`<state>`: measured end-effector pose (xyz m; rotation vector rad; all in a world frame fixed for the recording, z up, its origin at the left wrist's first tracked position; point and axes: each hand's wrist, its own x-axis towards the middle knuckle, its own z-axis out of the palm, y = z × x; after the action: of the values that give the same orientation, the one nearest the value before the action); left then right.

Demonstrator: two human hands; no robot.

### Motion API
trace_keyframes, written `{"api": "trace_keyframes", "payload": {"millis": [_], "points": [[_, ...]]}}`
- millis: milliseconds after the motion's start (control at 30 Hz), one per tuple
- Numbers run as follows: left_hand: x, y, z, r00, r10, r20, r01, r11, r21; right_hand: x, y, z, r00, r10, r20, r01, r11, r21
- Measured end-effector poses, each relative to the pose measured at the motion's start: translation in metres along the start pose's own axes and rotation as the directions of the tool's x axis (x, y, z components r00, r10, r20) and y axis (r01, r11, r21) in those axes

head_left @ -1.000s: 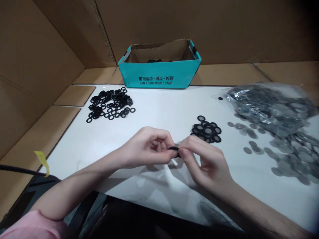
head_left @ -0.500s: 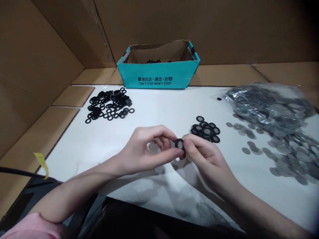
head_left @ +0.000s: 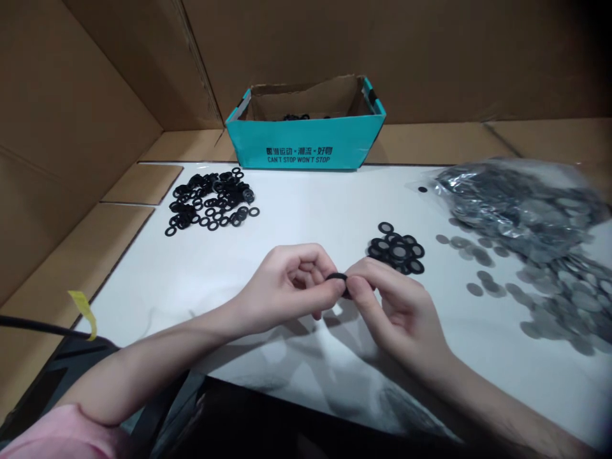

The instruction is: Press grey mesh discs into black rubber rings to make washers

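Between my two hands, above the white table, is a black rubber ring [head_left: 337,276], tilted so that it shows almost edge-on. My left hand [head_left: 299,284] pinches its left side between thumb and fingers. The thumb and forefinger of my right hand [head_left: 382,296] press on its right side. Fingertips cover much of the ring, and its middle cannot be seen from here. Just beyond my right hand lies a small heap of black rings with grey mesh discs in them [head_left: 398,252].
Loose black rings [head_left: 210,204] are spread at the left. On the right, grey mesh discs [head_left: 574,299] spill below a clear plastic bag [head_left: 521,204]. A turquoise box [head_left: 301,141] stands at the back, with black rings inside. Cardboard walls [head_left: 382,51] surround the table.
The ring has turned from showing its face and grey centre to nearly edge-on. My left hand's fingers have curled slightly, and both hands still hold the ring.
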<state>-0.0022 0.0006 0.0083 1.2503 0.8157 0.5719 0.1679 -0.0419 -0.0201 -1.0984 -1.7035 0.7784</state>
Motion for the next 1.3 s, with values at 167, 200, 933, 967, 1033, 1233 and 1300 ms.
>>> {"api": "trace_keyframes", "payload": {"millis": [167,200,933,967,1033,1233,1300], "points": [[0.002,-0.005,-0.005,0.979,0.204,-0.014,-0.201,0.972,0.119,0.000,0.008,-0.002,0.946,0.308,0.102,-0.324,0.889,0.324],[0.003,-0.006,-0.005,0.963,0.269,-0.008,-0.264,0.952,0.157,0.001,0.009,-0.002,0.932,0.337,0.136,-0.363,0.853,0.376],[0.002,0.000,0.002,0.997,0.009,-0.078,-0.011,1.000,-0.023,0.001,-0.002,0.004,1.000,-0.012,-0.019,0.012,1.000,-0.011],[0.002,-0.001,0.002,0.997,0.002,-0.080,-0.004,1.000,-0.027,0.000,-0.002,0.005,0.999,-0.042,-0.026,0.041,0.998,-0.043],[0.003,-0.002,0.002,0.996,-0.009,-0.085,0.007,1.000,-0.025,0.000,-0.001,0.006,0.994,-0.101,-0.043,0.095,0.988,-0.119],[0.003,0.000,0.001,0.996,-0.007,-0.092,0.004,1.000,-0.028,0.000,0.000,0.003,0.993,-0.116,-0.035,0.108,0.980,-0.169],[0.002,0.001,0.000,0.998,-0.012,-0.068,0.010,1.000,-0.026,0.002,-0.001,0.000,1.000,-0.006,0.007,0.007,0.998,-0.069]]}}
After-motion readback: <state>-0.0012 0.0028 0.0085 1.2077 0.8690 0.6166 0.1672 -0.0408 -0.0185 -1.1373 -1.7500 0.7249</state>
